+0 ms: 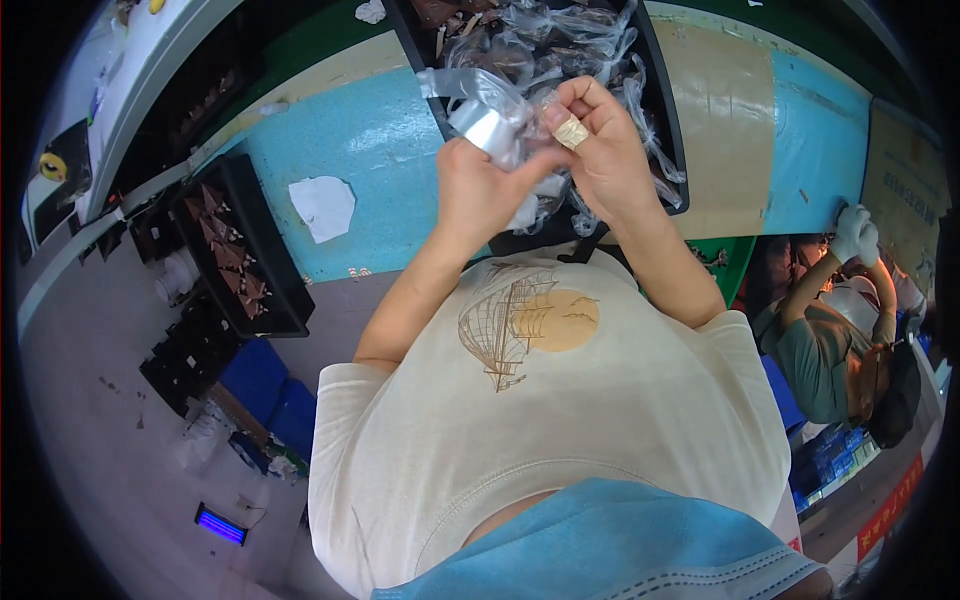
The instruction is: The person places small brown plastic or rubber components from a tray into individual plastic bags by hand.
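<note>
Both hands are together over the near part of a black crate [672, 130]. My left hand [478, 190] is closed around a clear plastic bag [480, 85] with a shiny silver-white piece [484, 128] at it; what that piece is I cannot make out. My right hand [608, 150] pinches the bag's gathered plastic between thumb and fingers. A strip of yellowish tape [571, 132] is wrapped around the right thumb. Beneath the hands, the crate holds several clear plastic bags [560, 40] with dark brown pieces in them.
The crate stands on a blue and tan bench [380, 130]. A torn white sheet [322, 207] lies left of it. Farther left is a black crate [292, 290] of brown triangular pieces [232, 260]. At the right, another person [835, 350] in white gloves works by the bench.
</note>
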`<state>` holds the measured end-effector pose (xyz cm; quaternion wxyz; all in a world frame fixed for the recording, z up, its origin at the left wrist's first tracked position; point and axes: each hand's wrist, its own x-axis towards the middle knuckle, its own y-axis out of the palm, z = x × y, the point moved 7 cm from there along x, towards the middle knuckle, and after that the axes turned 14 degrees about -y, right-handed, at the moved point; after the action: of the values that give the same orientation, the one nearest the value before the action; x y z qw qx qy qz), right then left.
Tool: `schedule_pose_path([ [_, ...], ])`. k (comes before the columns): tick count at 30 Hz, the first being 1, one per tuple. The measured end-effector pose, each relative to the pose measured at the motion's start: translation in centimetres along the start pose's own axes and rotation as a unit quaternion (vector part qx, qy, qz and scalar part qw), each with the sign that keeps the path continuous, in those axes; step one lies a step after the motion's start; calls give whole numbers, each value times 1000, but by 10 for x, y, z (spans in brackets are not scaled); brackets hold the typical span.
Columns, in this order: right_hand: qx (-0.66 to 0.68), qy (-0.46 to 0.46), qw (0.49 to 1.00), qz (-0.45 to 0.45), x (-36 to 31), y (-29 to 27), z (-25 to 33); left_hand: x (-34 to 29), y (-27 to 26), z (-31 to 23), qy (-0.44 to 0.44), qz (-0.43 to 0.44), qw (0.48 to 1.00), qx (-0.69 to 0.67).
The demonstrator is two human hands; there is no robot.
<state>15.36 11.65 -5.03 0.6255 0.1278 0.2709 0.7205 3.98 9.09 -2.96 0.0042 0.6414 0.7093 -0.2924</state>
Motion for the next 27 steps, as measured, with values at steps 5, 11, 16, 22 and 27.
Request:
schedule_pose_path([
  [5,-70,-22,997,-24,15,-20,10,15,-17,39,-166,31,933,-316],
  [11,-417,-45,884,207,50,-25,-2,16,-49,67,-183,-4,913,-364],
  [16,-257,-78,932,244,114,4,-23,11,-62,85,-222,-13,884,-412],
  [22,-722,-273,576,269,171,64,-104,7,-54,82,-262,16,881,-394],
  [27,-708,-137,626,297,187,69,-98,4,-57,80,-250,19,868,-428],
])
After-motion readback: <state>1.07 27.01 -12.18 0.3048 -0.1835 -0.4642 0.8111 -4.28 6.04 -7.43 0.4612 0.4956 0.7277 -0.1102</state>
